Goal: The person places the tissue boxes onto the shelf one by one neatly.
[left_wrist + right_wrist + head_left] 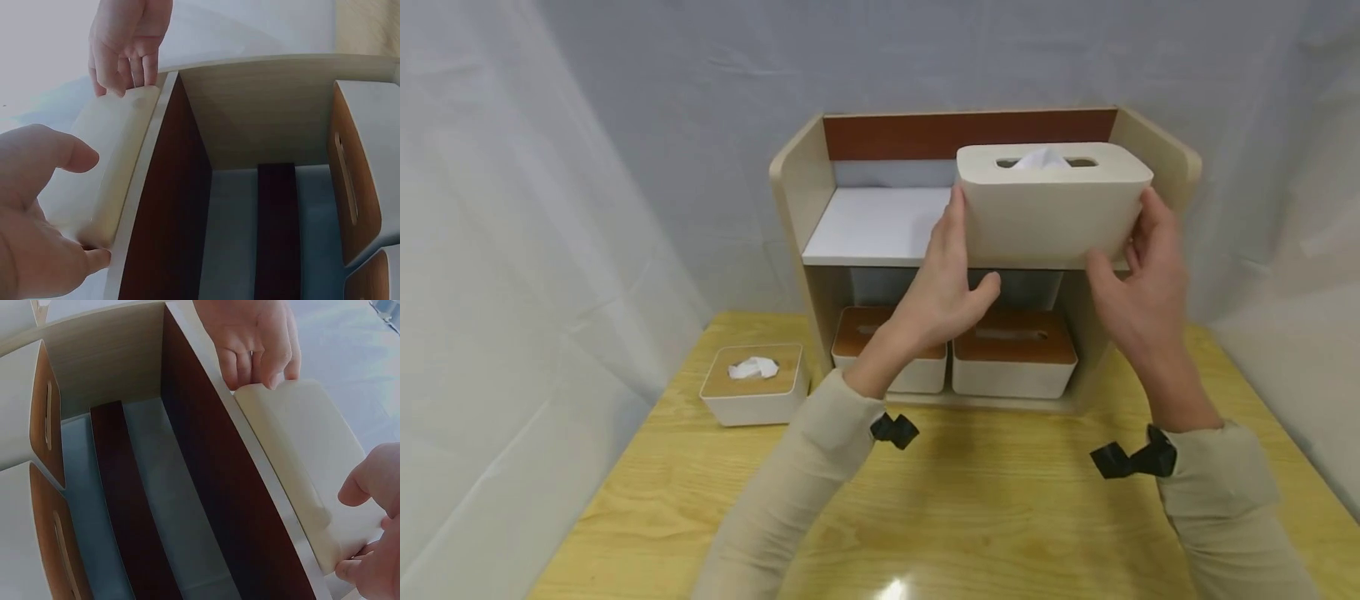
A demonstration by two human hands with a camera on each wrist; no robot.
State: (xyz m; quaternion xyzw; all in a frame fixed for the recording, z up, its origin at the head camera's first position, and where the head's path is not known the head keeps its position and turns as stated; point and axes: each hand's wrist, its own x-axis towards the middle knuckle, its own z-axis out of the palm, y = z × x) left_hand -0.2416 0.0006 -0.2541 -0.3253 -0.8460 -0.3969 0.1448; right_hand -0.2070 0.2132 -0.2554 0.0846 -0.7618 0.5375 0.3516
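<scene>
A white tissue box (pixel 1052 221), with a tissue poking from its oval slot, is upright at the right half of the upper shelf board (pixel 872 225). Its base lies right along the board's front edge in both wrist views. My left hand (pixel 943 275) holds its left end, fingers along the side and thumb spread out below the front. On the opposite end, my right hand (pixel 1146 275) grips with bent fingers and the thumb by the lower front corner. Parts of the fingers behind the box are hidden.
Two white boxes with brown slotted lids, a left one (pixel 917 375) and a right one (pixel 1011 377), stand in the lower compartment. A smaller wood-lidded tissue box (pixel 752 387) sits left of the shelf unit on the wooden table (pixel 940 517). Side panels (pixel 797 183) rise beside the upper board.
</scene>
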